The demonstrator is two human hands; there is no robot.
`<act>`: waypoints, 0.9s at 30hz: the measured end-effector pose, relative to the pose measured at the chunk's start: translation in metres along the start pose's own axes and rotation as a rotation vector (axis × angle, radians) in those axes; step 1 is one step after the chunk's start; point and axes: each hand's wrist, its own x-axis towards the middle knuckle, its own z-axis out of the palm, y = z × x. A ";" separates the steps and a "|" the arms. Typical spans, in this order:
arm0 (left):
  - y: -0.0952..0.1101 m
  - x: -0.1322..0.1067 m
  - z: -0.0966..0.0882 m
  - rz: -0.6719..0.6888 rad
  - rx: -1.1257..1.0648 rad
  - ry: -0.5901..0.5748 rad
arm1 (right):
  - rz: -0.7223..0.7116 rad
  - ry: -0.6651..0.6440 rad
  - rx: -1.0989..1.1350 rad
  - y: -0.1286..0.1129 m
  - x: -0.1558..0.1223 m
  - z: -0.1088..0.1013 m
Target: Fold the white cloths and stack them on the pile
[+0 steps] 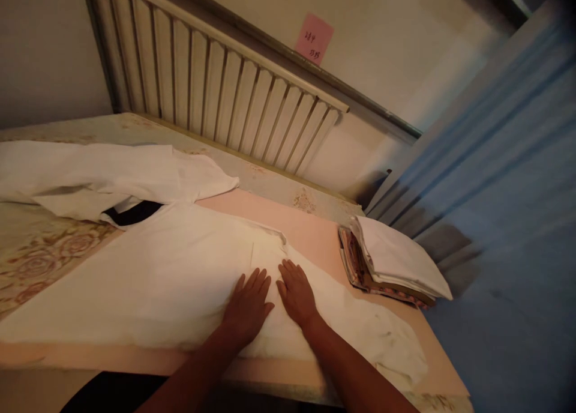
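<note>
A white T-shirt [171, 263] lies spread flat on a pink board [315, 230] on the bed. My left hand [248, 302] rests palm down on the shirt's middle, fingers stretched out. Right beside it, my right hand [296, 292] also lies flat on the cloth, fingers together and extended. Neither hand holds anything. The shirt's dark collar opening [134, 212] shows at the left, and one short sleeve [391, 341] lies toward the near right corner of the board.
Another white garment [103, 173] lies crumpled at the back left. A stack of folded clothes [396, 260] sits at the board's right end. A ribbed radiator [216, 77] lines the wall, with a pink note [314, 38] above and a blue curtain [504, 179] to the right.
</note>
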 end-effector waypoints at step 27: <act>-0.003 -0.001 -0.004 0.029 0.045 -0.022 | 0.086 -0.011 0.022 -0.010 -0.006 0.002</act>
